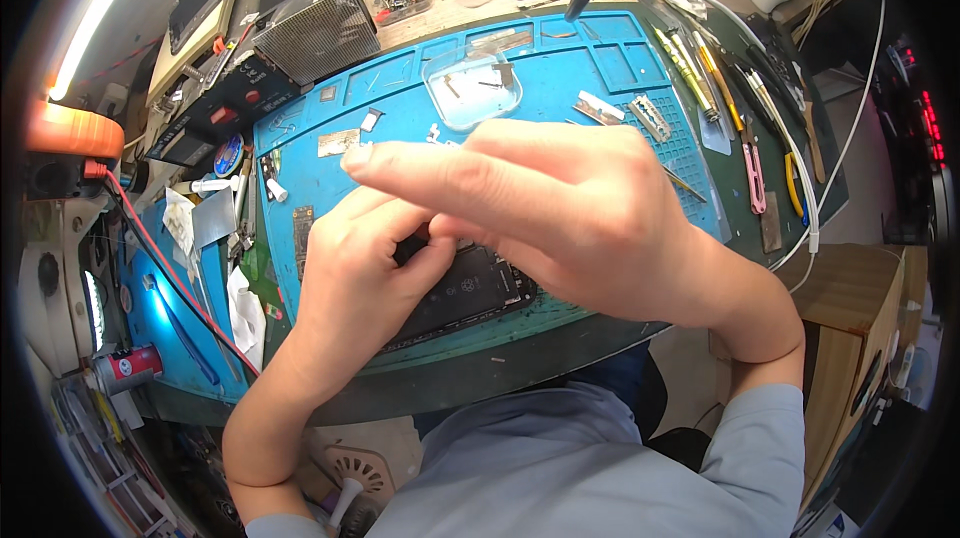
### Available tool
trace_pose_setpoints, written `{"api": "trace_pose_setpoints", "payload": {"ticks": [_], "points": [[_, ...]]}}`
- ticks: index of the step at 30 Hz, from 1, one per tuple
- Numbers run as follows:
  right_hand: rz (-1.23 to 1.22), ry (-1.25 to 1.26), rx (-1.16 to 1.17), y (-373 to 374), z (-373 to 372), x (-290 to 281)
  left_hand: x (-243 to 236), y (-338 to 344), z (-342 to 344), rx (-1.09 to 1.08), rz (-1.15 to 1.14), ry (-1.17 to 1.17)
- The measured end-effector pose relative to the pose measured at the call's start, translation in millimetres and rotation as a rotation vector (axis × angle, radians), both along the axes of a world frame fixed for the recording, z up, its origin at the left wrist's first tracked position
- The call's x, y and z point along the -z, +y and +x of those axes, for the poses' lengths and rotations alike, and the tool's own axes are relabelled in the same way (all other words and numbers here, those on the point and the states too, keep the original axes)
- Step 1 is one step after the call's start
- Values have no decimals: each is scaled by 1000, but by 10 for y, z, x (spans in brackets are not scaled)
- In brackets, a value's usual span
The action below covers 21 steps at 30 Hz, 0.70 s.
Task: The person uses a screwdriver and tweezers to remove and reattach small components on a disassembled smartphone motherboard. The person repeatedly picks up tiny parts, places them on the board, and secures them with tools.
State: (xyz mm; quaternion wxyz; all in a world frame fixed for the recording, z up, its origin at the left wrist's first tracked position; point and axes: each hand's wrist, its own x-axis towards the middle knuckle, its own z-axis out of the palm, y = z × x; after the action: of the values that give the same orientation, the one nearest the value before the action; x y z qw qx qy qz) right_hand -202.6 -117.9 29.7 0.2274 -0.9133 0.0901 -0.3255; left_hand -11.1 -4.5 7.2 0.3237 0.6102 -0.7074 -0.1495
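Above the front of the blue work mat (385, 178), both of my hands come together over an opened phone (470, 288). Its dark battery and part of its inner frame show beneath them. My left hand (350, 263) is closed, thumb bent toward the fingers at the phone's left part; whatever it grips is hidden. Crossing over it, my right hand (580, 198) has its index finger stretched to the left, while the other fingers curl in. Its thumb side meets the left hand's fingertips, and what it may pinch there cannot be made out.
A clear plastic tray (472, 93) with small parts stands behind my hands. Tweezers and pens (715, 78) lie at the right, near a white cable (845, 138). On the left are a black boxed device (225, 103), red and black wires (165, 263) and a red can (130, 368).
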Motion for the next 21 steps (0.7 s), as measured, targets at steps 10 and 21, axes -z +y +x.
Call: {"api": "trace_pose_setpoints", "payload": {"ticks": [10,21], "points": [[9,-93,18,21,44,97,-14,-11,-10,0,-10,11],[51,-52,23,32,39,119,-4,-15,-9,-6,18,19]]}}
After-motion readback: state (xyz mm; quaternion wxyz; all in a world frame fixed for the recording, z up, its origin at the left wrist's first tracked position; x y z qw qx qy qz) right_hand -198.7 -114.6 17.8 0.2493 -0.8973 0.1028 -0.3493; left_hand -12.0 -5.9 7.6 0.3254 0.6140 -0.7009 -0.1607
